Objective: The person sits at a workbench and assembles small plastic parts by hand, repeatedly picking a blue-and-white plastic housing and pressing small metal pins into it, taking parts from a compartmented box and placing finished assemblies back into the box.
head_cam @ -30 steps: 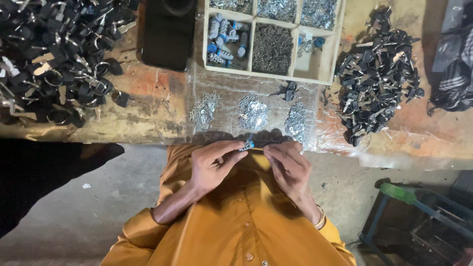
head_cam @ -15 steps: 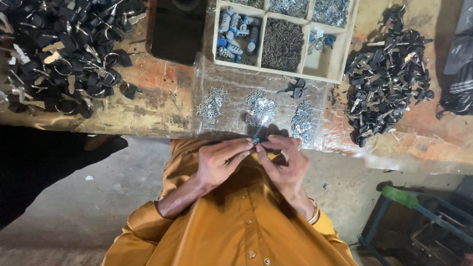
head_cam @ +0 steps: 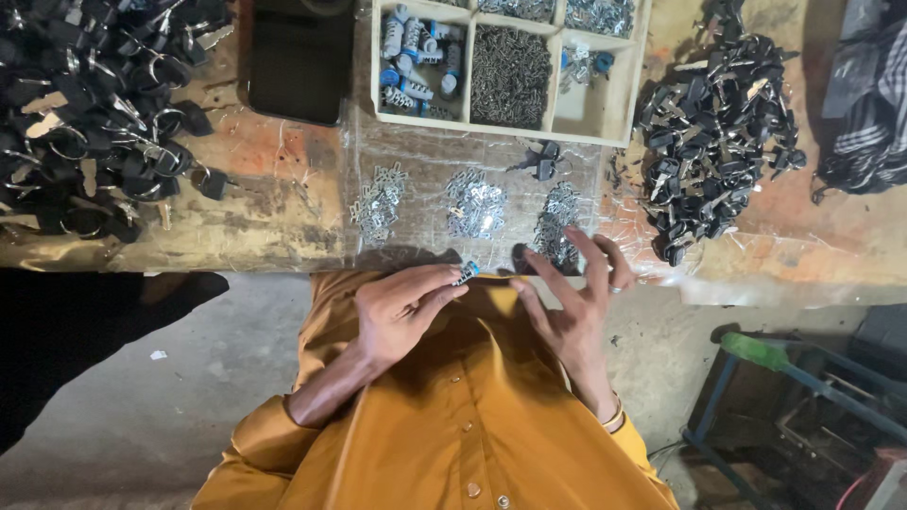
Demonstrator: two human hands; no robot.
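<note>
My left hand (head_cam: 402, 310) pinches a small metal lock cylinder with a blue end (head_cam: 466, 273) between thumb and fingers, just below the bench edge. My right hand (head_cam: 572, 297) is spread with fingers apart, its fingertips over the right-hand pile of small silver metal pieces (head_cam: 557, 222) on the clear plastic sheet (head_cam: 425, 156). Two more piles of silver pieces (head_cam: 380, 203) (head_cam: 475, 203) lie on the sheet to the left. A single black-headed key (head_cam: 540, 162) rests above them.
A divided wooden tray (head_cam: 556, 127) holds blue-ended cylinders (head_cam: 416, 57), dark pins and silver parts. Heaps of black-headed keys lie at the left (head_cam: 90, 104) and right (head_cam: 718, 132). A dark flat object (head_cam: 300, 61) sits at the back. Checked cloth (head_cam: 869, 104) lies far right.
My right hand has let go of the cylinder and opened, reaching toward the right pile of silver pieces. My left hand keeps the cylinder.
</note>
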